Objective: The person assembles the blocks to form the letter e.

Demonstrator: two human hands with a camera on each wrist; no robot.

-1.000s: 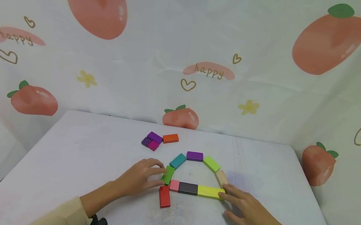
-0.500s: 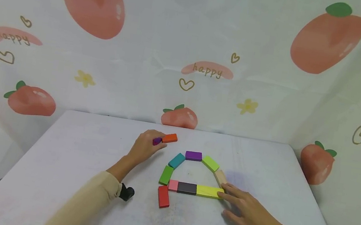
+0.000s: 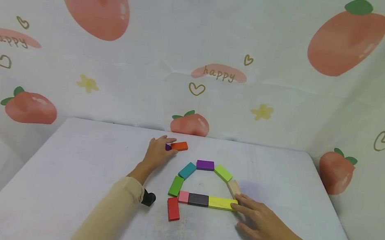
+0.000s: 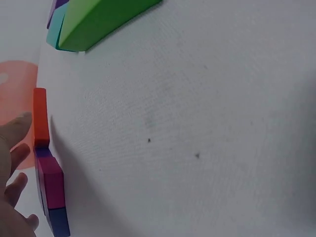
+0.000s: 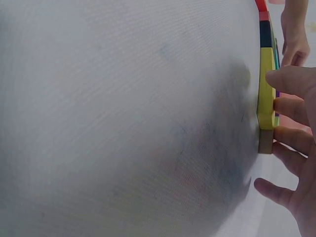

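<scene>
My left hand [image 3: 158, 151] is at the back of the table, fingers spread over a small purple group and beside an orange block [image 3: 179, 146]. In the left wrist view, its fingers lie close behind a magenta block [image 4: 53, 182] and a dark purple block [image 4: 59, 222]. My right hand [image 3: 266, 224] rests with extended fingertips at the right end of a yellow block [image 3: 221, 203] and a plain wooden block [image 3: 234, 187]. An arch of green [image 3: 176, 186], teal [image 3: 187, 170], purple [image 3: 205, 165] and lime [image 3: 223, 173] blocks joins the wooden one.
A pink block [image 3: 183, 197] and a black block [image 3: 198, 199] continue the yellow one's row to the left. A red block [image 3: 173, 209] slants down below the green one. The white table [image 3: 96, 163] meets a printed cloth backdrop [image 3: 161, 28].
My left hand has left the green block and reached back and slightly right to the purple group and orange block. The right hand keeps its place on the blocks.
</scene>
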